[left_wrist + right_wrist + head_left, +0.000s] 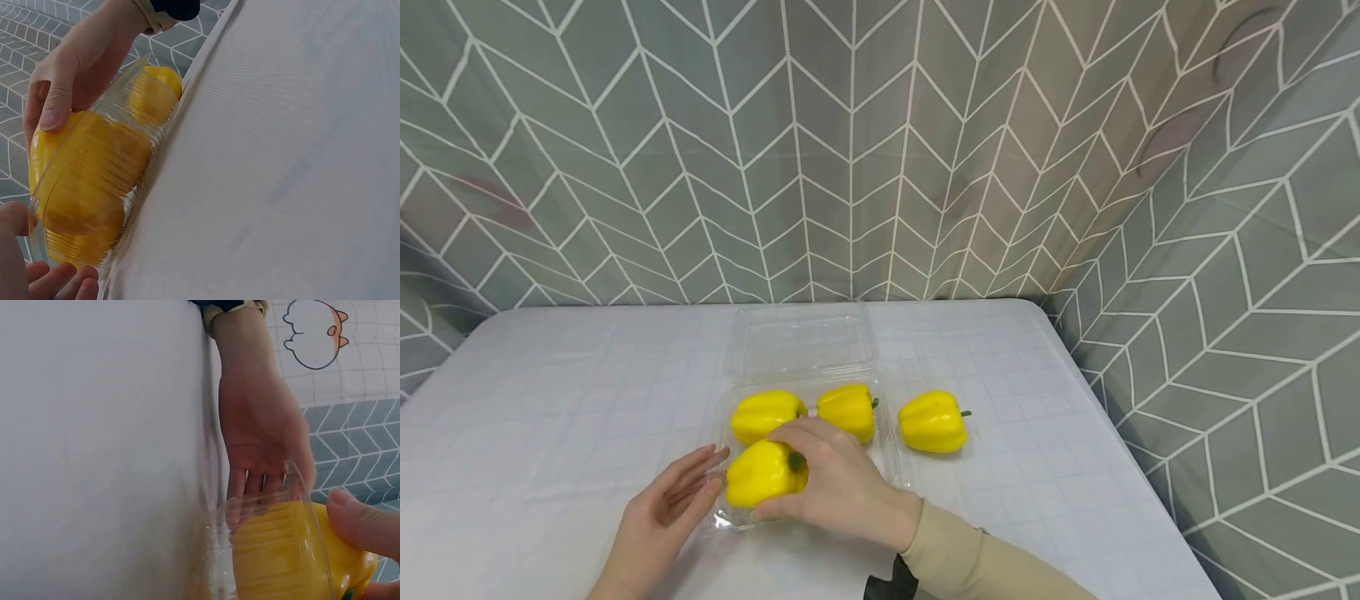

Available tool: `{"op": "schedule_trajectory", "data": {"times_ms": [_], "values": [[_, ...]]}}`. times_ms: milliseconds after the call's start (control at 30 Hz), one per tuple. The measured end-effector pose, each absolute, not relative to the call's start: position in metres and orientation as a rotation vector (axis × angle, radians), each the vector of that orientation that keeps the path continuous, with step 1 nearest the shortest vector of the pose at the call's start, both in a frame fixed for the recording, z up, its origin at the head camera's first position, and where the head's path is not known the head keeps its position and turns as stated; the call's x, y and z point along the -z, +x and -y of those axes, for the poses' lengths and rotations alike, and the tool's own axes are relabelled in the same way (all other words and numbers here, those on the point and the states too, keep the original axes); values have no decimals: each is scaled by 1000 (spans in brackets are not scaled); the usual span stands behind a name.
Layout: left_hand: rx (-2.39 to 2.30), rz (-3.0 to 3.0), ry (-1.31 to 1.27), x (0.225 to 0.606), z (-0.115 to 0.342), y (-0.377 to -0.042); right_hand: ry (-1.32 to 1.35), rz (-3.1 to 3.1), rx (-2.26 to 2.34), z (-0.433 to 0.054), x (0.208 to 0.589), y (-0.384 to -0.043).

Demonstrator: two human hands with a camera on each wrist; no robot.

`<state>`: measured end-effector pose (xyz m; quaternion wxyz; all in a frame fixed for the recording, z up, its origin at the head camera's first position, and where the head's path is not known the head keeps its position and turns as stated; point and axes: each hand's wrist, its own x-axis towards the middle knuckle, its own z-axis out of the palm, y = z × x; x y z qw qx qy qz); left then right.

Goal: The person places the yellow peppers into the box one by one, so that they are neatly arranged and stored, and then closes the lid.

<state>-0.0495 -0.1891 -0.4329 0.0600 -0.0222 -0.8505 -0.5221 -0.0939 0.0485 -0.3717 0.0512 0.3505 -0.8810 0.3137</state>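
My left hand [662, 512] is at the left side of the clear box [889, 446], fingers relaxed. The fingers of my right hand [842, 492] grip the near pepper [758, 477], at the box's near left. Behind it, two peppers [766, 415] lie inside. A fourth pepper [931, 423] lies right of the box, on the bench [587, 400]. The lid [805, 346] lies open beyond.

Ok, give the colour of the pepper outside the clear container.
That pepper is yellow with a green stem; the head view shows it best.
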Motion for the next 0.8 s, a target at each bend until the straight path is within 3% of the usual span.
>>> {"op": "schedule_trajectory", "data": {"times_ms": [333,800], "values": [[1538,2581,-86,431,189,-50,1141,2477,-969,-42,385,-93],[1559,2568,-78,432,188,-50,1087,2821,-684,-58,360,-93]]}}
